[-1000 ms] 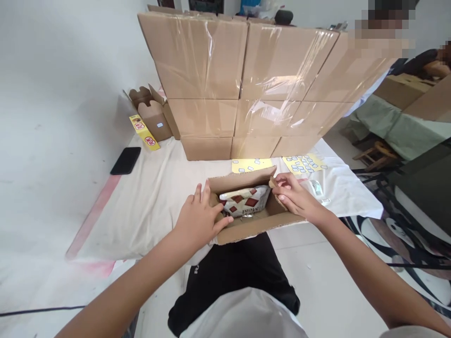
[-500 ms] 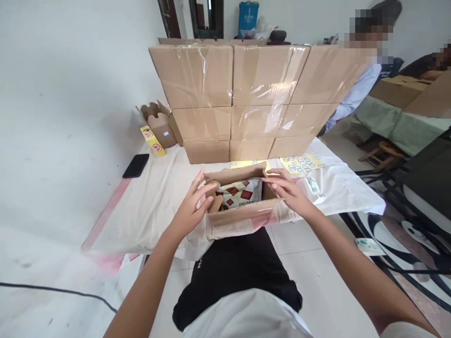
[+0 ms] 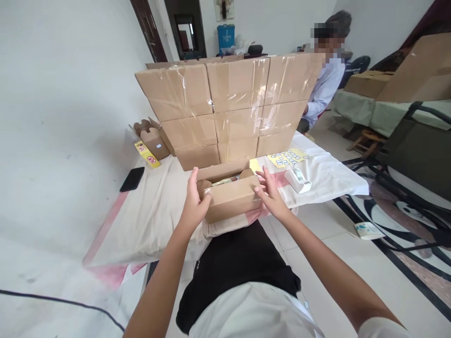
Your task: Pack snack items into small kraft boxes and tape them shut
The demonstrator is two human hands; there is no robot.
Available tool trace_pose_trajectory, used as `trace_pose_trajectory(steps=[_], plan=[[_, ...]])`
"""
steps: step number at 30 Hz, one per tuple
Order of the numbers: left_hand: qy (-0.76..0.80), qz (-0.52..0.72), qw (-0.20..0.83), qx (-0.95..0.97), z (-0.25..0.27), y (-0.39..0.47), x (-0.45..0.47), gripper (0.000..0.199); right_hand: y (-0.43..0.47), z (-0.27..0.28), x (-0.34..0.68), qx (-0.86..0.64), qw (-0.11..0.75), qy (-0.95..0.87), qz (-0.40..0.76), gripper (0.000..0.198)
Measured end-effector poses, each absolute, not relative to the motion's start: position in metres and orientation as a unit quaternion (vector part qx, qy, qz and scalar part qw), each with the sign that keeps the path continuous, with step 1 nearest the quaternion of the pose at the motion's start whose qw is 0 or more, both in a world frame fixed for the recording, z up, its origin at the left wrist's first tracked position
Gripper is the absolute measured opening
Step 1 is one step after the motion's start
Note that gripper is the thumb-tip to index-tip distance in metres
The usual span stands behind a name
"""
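Near the table's front edge, a small open cardboard box (image 3: 230, 199) stands between my two hands. Its front panel faces me and its top flaps are up. Only a sliver of the printed packet (image 3: 225, 180) inside shows over the front wall. My left hand (image 3: 194, 202) grips the box's left end, fingers along the side and thumb at the front corner. On the opposite end my right hand (image 3: 270, 195) holds the right side, its thumb on the front panel and its other fingers behind the corner.
A wall of taped cardboard boxes (image 3: 234, 108) stands behind. A white tape dispenser (image 3: 298, 181) and a yellow sticker sheet (image 3: 287, 158) lie right. At left are a black phone (image 3: 132, 179), a yellow carton (image 3: 147, 155) and an open box (image 3: 155, 143). A person (image 3: 326, 80) sits beyond.
Both hands now grip the box's ends, where they were at its flaps. The front wall has come upright and hides most of the packet. My view has shifted right.
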State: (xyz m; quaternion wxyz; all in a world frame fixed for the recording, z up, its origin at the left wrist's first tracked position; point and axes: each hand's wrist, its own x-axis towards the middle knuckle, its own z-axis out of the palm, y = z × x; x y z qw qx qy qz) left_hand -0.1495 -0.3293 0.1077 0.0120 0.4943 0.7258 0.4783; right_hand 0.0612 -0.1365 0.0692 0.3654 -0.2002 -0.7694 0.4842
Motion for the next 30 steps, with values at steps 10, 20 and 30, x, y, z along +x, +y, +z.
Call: trace_pose_trajectory(steps=[10,20,30], plan=[[0.791,0.349,-0.157,0.478,0.107,-0.312,-0.144,0.053,-0.156,0.058,0.030,-0.229,0.418,-0.712,0.516,0.073],[0.762,0.182,-0.186,0.593,0.096,-0.329,-0.150,0.055,-0.117,0.022,0.122,-0.348,0.484,-0.710,0.375,0.036],[0.797,0.196,-0.171,0.545,0.095,-0.309,-0.190,0.052,-0.031,0.046,0.207,-0.457,0.391,-0.792,0.102,0.038]])
